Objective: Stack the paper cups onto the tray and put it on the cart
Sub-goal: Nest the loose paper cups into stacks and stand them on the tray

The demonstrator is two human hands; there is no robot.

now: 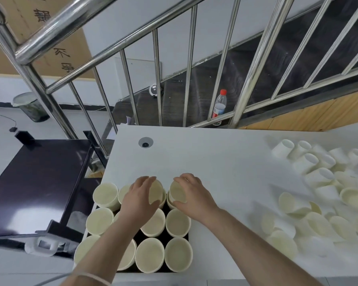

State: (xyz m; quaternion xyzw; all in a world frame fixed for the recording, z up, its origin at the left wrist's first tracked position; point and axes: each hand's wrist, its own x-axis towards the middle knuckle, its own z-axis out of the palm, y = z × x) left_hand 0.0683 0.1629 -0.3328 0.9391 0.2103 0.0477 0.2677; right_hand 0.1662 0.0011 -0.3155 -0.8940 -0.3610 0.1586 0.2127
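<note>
Paper cups [178,222] stand upright on the black tray [175,236], lower centre of frame. Left hand [140,198] and right hand [191,194] each grasp one cup over the tray's far row. Loose cup pile [318,193] at right; dark cart [35,186] at left.

A red-capped plastic bottle [220,106] stands behind the steel railing [103,48], near a cardboard box [50,38].
</note>
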